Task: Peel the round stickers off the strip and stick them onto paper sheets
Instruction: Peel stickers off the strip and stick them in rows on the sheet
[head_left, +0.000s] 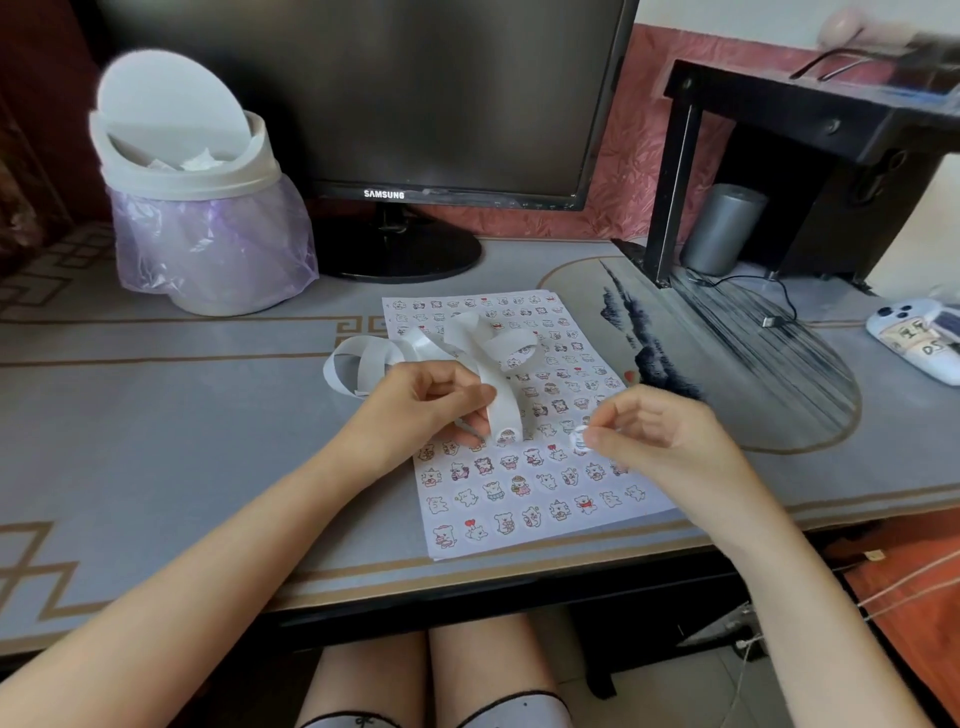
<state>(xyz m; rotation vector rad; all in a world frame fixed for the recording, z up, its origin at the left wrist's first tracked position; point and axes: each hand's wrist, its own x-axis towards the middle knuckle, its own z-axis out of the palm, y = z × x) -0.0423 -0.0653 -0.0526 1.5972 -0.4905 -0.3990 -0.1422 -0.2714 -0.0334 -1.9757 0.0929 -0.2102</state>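
We log grey desk mat (182, 415), monitor (363, 93), lidded bin (202, 171) behind. Left hand (415, 410) pinches curled strip (498, 395); right hand (660, 436) pinches a round sticker (579, 439) over the paper sheet (519, 499).

Probably a home desk: monitor (363, 93), lidded bin (192, 171), patterned mat (156, 415).

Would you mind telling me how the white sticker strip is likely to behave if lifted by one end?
The strip probably flops and trails: it lies in loose curls over the paper sheet and table. It seems light, as the left hand holds it in a pinch. Its shiny backing may slide easily.
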